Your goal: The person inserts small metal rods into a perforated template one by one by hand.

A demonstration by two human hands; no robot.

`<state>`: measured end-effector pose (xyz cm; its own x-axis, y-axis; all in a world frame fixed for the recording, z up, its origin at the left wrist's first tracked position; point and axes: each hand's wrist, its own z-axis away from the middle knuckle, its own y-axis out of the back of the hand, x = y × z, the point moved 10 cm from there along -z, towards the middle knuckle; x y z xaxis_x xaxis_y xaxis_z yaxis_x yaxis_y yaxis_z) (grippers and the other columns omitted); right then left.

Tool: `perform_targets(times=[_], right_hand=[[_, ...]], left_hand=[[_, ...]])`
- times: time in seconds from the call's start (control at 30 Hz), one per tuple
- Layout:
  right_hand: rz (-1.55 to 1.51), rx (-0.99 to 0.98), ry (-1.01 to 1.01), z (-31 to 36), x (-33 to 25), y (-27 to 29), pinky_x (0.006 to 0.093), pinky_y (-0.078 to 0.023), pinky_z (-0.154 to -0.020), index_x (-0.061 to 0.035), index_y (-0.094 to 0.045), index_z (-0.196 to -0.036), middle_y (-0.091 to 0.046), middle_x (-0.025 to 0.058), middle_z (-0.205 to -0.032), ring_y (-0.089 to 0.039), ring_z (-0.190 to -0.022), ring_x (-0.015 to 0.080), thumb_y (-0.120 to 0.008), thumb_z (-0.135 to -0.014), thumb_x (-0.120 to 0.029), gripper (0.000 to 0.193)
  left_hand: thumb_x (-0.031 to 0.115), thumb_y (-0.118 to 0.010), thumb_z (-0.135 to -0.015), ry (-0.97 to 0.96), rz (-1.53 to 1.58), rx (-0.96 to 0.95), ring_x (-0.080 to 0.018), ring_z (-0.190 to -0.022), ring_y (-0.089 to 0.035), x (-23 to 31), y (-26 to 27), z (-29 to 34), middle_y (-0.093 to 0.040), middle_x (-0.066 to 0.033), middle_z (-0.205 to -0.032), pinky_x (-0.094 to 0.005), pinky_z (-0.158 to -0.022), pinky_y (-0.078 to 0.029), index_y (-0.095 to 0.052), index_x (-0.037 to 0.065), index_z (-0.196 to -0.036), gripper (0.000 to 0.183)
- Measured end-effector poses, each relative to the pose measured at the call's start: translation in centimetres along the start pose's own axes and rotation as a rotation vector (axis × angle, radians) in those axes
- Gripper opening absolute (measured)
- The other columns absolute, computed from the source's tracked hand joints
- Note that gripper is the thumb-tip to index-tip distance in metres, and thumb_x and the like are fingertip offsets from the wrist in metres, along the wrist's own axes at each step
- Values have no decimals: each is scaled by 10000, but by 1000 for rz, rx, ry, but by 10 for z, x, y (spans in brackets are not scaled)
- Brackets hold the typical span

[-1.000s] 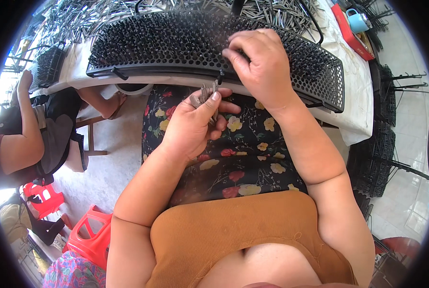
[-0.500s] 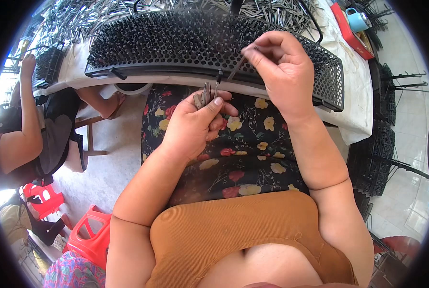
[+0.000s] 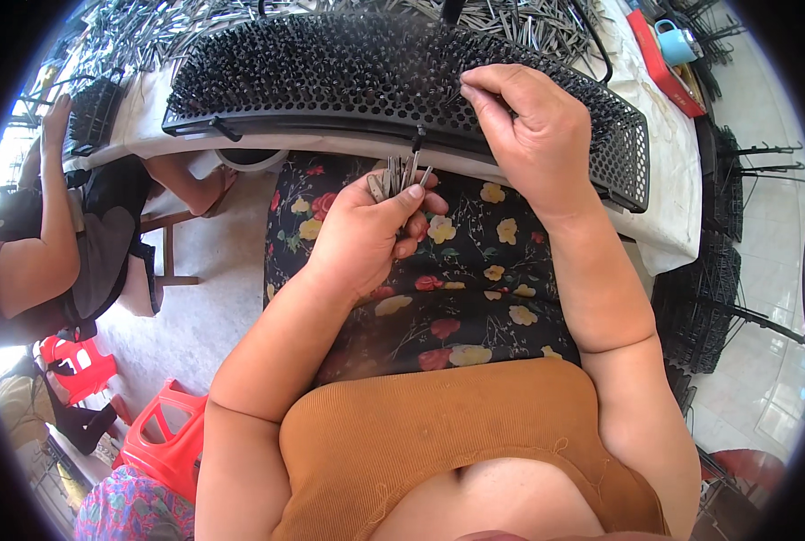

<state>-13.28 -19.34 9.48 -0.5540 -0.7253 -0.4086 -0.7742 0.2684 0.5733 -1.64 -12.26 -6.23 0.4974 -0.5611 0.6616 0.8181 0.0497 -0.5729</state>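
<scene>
In front of my lap, my left hand (image 3: 380,221) is closed around a small bunch of thin grey metal strips (image 3: 393,178), their ends fanning up past the thumb. Farther off, the thumb and forefinger of my right hand (image 3: 533,131) pinch together over a long black perforated rack (image 3: 375,126). Whatever they hold, if anything, is too small or hidden to make out. Most of the rack's holes carry upright dark pieces, packed closely; bare holes show along its near edge and right end.
Loose metal strips (image 3: 348,11) cover the table behind the rack. At the right are a red box (image 3: 659,63), a light blue mug (image 3: 676,43) and stacked black racks (image 3: 713,298). Another person's arm (image 3: 55,207) and a red stool (image 3: 164,442) are on the left.
A thin strip that hung from my right fingers no longer shows; that hand's fingertips have closed over the rack. In my left hand, the strips are fanned more upright.
</scene>
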Motion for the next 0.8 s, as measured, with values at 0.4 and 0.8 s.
perform_targets(times=[0.4,0.8], right_hand=[[40,-156,113,-2,4,-24,366,-542,-838,-61,-719,-922,-713,98,-933,-679,-952,284,-718,-785,-74,138],[167,-160,100,13,3,-19,427,-462,-996,-87,-713,-1016,-723,58,-1042,-617,-1145,295,-699,-797,-45,223]], left_hand=[[71,-509,-993,-4,-14,7,-76,-661,-494,1,0,0,-644,-96,-919,-207,-507,-409,-561,3,-1090,130],[67,-509,-990,-41,10,-28,-71,-665,-514,4,-4,1,-668,-76,-918,-193,-488,-387,-580,1,-1114,157]])
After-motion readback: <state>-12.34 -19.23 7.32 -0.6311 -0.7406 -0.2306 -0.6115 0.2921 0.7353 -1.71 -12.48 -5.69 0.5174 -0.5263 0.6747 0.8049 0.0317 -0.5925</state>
